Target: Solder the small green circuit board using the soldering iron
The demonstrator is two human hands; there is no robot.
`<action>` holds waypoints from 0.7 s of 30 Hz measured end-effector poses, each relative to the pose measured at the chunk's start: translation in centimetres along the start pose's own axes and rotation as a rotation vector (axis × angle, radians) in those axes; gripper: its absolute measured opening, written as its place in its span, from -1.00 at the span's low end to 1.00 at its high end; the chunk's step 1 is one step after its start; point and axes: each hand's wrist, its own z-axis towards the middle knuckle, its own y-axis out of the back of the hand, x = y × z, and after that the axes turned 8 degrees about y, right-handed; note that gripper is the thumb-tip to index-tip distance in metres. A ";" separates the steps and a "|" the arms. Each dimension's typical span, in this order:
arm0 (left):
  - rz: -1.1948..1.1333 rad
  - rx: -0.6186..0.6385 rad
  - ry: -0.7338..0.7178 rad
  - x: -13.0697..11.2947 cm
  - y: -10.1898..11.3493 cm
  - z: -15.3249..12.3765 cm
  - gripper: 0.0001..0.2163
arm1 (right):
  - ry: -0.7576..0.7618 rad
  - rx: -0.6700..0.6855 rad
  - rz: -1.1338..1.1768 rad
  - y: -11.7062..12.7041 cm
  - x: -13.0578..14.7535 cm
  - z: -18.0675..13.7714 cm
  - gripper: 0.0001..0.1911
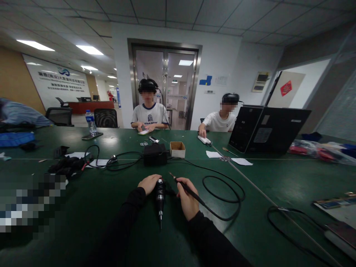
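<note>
My left hand (149, 183) is closed at the rear end of a black-and-silver electric screwdriver (160, 196), whose thin bit points toward me over the green table. Its fingers are partly hidden behind the tool. In my right hand (188, 197) is a soldering iron (191, 193), gripped like a pen, its tip pointing away and to the left. A black cord (222, 218) runs from its handle and loops to the right. Between the two hands lies something dark that I cannot make out. Beyond them stand a black power box (155, 154) and a small open cardboard box (177, 149).
Two people sit across the table (116, 207). A black computer case (267, 129) stands at right, near paper slips (241, 161). A water bottle (90, 122) and a phone (92, 136) are at the far left. Cables (122, 163) cross the left side.
</note>
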 end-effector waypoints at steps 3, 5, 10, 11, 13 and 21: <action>-0.005 0.035 -0.004 0.5 -0.1 0.1 -0.65 | -0.003 0.009 -0.019 0.0 0.1 -0.1 -0.78; -0.032 -0.005 0.006 0.8 -0.2 -0.3 -0.67 | 0.002 0.013 -0.028 0.0 0.2 -0.2 -0.77; -0.041 -0.097 -0.001 0.8 -0.3 -1.7 -0.72 | 0.007 0.013 -0.029 0.1 0.5 -0.4 -0.78; -0.050 -0.101 -0.011 0.8 -0.3 -1.8 -0.72 | 0.004 0.014 -0.030 0.1 0.5 -0.5 -0.78; -0.084 -0.101 -0.032 0.7 -0.4 -1.9 -0.72 | 0.008 0.016 -0.037 0.1 0.6 -0.6 -0.77; -0.214 -0.116 -0.030 0.8 -0.7 -1.7 -0.73 | 0.144 0.032 -0.128 0.2 0.4 -0.8 -0.82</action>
